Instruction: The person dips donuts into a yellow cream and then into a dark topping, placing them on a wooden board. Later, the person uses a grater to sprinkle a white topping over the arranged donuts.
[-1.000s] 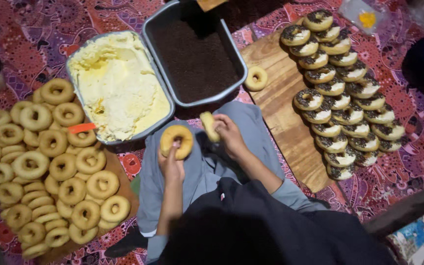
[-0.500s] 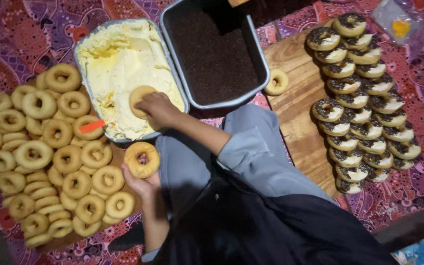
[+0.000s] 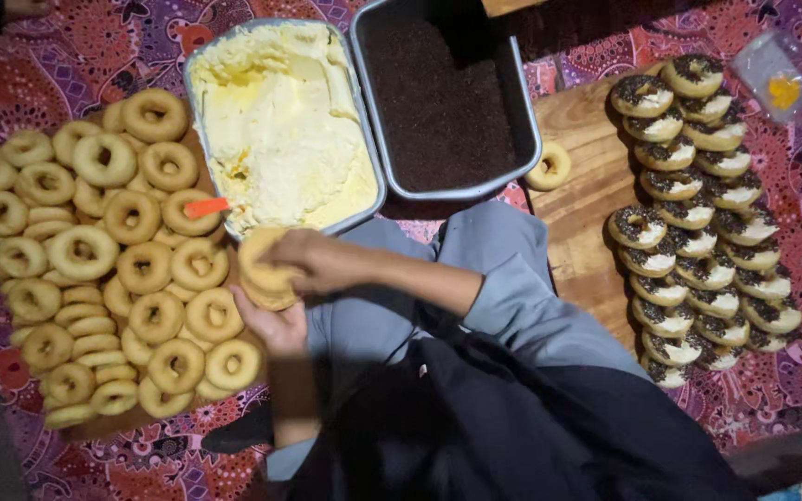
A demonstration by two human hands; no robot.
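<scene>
Hands clasping doughnut.

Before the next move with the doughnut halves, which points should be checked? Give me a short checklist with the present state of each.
1. Doughnut halves pressed together between both hands: ok.
2. Left hand supports from below: ok.
3. Right hand covers the top: ok.
4. Cream spread inside the halves: cannot tell, hidden.
5. Tray of dark sprinkles open and filled: ok.
6. Free space on the wooden board beside the finished doughnuts: ok.
</scene>
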